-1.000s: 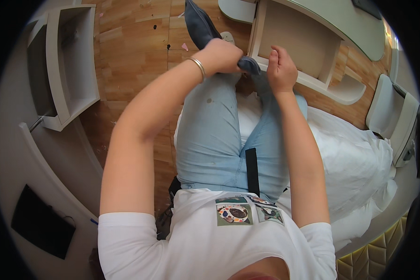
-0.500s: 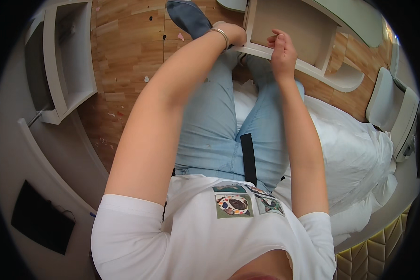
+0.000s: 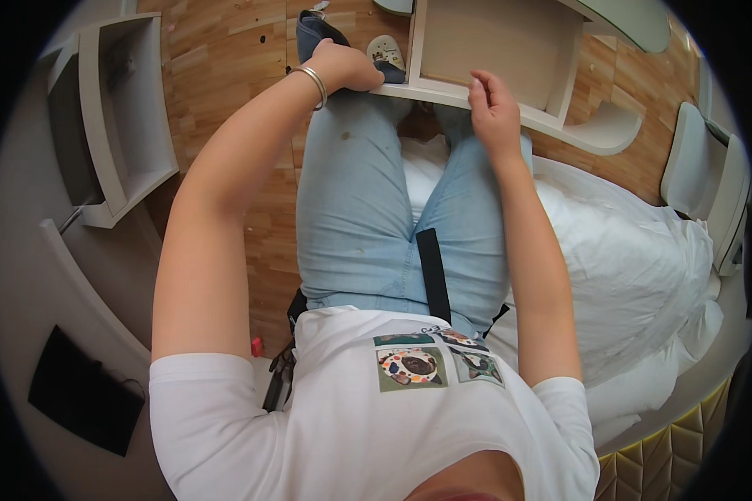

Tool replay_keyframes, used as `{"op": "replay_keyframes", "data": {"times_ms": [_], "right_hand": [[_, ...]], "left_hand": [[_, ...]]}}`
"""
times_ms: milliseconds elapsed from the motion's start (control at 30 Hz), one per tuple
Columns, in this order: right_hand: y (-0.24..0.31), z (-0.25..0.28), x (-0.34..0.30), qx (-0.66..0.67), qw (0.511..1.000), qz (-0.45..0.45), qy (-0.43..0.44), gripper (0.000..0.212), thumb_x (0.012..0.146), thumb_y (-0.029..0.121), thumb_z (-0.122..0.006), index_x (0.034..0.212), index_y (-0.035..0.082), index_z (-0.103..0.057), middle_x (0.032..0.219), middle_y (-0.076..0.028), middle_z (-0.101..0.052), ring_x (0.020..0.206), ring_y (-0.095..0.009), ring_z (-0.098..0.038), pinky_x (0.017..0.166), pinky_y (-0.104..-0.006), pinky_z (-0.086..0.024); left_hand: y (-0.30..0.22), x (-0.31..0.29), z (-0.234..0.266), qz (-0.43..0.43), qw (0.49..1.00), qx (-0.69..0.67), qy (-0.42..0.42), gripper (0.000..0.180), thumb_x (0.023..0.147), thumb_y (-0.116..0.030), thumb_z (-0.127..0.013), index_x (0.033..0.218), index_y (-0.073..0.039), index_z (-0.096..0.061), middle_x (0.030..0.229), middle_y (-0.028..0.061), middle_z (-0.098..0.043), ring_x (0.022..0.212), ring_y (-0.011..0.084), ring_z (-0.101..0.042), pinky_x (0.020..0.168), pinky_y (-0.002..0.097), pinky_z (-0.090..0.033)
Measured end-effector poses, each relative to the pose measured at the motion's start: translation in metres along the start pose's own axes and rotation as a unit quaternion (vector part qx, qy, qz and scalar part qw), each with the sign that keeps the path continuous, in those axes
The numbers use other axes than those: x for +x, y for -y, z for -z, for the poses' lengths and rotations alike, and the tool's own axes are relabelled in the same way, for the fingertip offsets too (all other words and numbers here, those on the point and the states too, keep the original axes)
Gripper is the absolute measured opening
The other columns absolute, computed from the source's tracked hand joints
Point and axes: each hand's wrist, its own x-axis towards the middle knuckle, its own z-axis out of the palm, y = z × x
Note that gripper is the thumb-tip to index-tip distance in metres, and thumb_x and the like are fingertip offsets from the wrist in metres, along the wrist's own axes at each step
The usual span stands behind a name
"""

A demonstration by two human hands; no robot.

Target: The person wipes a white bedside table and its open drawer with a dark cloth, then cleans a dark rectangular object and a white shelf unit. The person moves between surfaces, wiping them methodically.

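Observation:
My left hand [image 3: 345,67], with a silver bangle at the wrist, is closed around a dark blue-grey cloth item [image 3: 313,35] beyond my left knee. Its exact kind is unclear, and part of it is hidden behind the hand. A cream clog [image 3: 385,52] with small charms shows on the floor just past that hand. Over the front edge of a pulled-out white drawer [image 3: 451,94], my right hand [image 3: 495,117] hovers with its fingers loosely bent and apart, holding nothing. The drawer's beige bottom has nothing lying on it.
A white open shelf unit [image 3: 134,108] stands at the left. White bedding [image 3: 610,250] spreads right of my legs, near a pale chair [image 3: 685,159]. A rounded white shelf end [image 3: 614,134] juts from the drawer's right. Small scraps dot the wooden floor [image 3: 217,75].
My left hand has moved left, away from the drawer corner, bringing the cloth item with it and uncovering the clog. My right hand has shifted slightly lower, toward the drawer's front edge.

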Motion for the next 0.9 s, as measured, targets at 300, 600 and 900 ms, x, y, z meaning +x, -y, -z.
{"op": "replay_keyframes", "data": {"times_ms": [300,600,900], "right_hand": [[0.001,-0.001,-0.002,-0.014,0.999,0.006,0.039,0.026,0.092,0.023,-0.061,0.107,0.002,-0.066,0.092,-0.012,-0.067,0.077,-0.022,-0.064,0.072,-0.0331,-0.052],[0.010,0.007,0.010,0.010,0.997,0.021,0.078,0.023,0.093,0.018,-0.058,0.106,0.001,-0.065,0.092,-0.013,-0.066,0.082,-0.026,-0.063,0.076,-0.0348,-0.051],[0.006,0.011,-0.002,0.154,0.987,-0.032,-0.019,0.026,0.097,0.013,-0.049,0.119,0.000,-0.058,0.100,-0.012,-0.064,0.090,-0.021,-0.064,0.083,-0.0324,-0.051]], "left_hand": [[-0.010,0.103,-0.047,0.040,0.992,-0.090,0.078,0.058,0.090,-0.049,-0.043,0.135,-0.016,-0.059,0.141,0.0108,-0.054,0.131,0.0291,-0.050,0.107,0.0400,-0.040],[0.010,0.052,-0.011,0.112,0.984,0.088,0.106,0.073,0.089,-0.066,-0.036,0.140,-0.017,-0.053,0.145,0.0097,-0.051,0.142,0.0245,-0.037,0.117,0.0401,-0.018],[-0.010,0.032,-0.012,-0.062,0.952,-0.259,0.150,0.070,0.093,-0.057,-0.035,0.129,-0.001,-0.059,0.136,0.0233,-0.054,0.127,0.0370,-0.051,0.106,0.0385,-0.038]]}}
